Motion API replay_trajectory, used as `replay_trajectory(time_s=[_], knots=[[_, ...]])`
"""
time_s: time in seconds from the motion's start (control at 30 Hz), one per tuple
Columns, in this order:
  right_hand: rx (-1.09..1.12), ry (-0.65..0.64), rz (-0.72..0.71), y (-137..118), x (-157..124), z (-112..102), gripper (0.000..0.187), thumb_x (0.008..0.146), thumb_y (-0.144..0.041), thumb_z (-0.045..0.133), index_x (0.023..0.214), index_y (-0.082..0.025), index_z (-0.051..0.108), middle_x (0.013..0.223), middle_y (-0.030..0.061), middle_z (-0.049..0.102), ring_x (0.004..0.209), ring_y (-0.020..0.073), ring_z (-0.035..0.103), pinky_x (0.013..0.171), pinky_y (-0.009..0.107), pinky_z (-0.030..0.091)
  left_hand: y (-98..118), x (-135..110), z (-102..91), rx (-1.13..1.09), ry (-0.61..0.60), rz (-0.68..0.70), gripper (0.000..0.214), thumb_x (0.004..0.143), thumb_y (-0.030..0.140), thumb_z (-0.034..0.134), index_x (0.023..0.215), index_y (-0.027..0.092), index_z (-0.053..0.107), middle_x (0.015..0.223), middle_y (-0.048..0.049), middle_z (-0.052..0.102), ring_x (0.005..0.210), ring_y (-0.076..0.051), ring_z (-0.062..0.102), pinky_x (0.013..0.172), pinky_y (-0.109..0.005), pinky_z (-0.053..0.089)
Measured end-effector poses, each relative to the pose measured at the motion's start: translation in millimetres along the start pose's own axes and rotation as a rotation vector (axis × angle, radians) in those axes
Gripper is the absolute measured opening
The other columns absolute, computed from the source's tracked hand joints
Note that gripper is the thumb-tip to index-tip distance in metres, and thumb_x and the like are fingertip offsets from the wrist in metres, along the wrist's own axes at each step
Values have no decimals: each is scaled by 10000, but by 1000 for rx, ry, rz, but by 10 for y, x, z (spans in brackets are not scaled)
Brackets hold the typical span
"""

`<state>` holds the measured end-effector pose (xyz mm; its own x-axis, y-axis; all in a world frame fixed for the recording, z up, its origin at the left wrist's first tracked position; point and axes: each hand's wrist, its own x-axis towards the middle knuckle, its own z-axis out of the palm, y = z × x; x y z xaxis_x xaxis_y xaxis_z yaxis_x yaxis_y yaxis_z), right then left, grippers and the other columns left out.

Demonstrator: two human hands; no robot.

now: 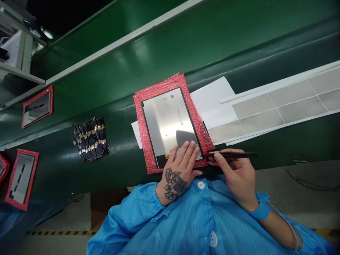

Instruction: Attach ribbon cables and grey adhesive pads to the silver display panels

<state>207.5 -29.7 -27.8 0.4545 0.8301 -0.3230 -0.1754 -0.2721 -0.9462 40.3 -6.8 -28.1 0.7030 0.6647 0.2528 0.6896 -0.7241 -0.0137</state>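
Note:
A silver-backed display panel (164,117) with a dark border lies on a stack of red bubble-wrap sheets (140,124) in front of me. My left hand (179,170) rests flat on the panel's lower part, fingers stretched out, covering some of that edge. Black tweezers (239,155) are pinched in my right hand (236,173), which is just right of the panel. Their tips reach the panel's lower right corner. Whether the tips grip anything there is too small to tell.
Left of the panel lies a bundle of black and gold flex cables (91,140). Farther left, panels on red wrap (22,175) sit on the green surface (119,141). White paper (212,95) and sheets of grey rectangles (278,106) extend rightward. A pale rail (119,44) crosses behind.

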Motion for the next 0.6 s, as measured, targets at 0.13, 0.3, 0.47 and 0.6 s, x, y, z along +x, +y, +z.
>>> replay_trajectory(time_s=[0.13,0.3,0.47,0.6], knots=[[25,117,-17,0,137,-120,425,676,-528,859,814,-195,634,654,5,693,536,186,683,537,333,641,28,-74,165,68,-137,-44,708,991,627,356,1504,150,459,1547,-100,483,1472,-288,389,1195,-433,354],[-13,186,-200,-103,171,-271,265,733,-460,831,679,-226,718,627,37,666,520,211,660,552,393,619,67,-89,158,52,-108,-68,782,930,735,370,1507,214,460,1587,-90,418,1472,-357,376,1183,-530,374],[73,-44,3,-301,113,101,183,727,-509,823,773,-362,725,827,52,705,766,283,716,833,525,614,88,-118,76,-95,-132,-205,679,882,708,518,1439,319,532,1562,-50,462,1456,-321,415,1119,-475,506],[46,-316,115,-279,146,459,240,707,-588,792,785,-372,722,902,76,736,1006,378,711,840,574,617,50,-350,44,-312,-122,-310,603,842,602,665,1379,337,590,1505,-83,523,1397,-305,500,1072,-433,558]])
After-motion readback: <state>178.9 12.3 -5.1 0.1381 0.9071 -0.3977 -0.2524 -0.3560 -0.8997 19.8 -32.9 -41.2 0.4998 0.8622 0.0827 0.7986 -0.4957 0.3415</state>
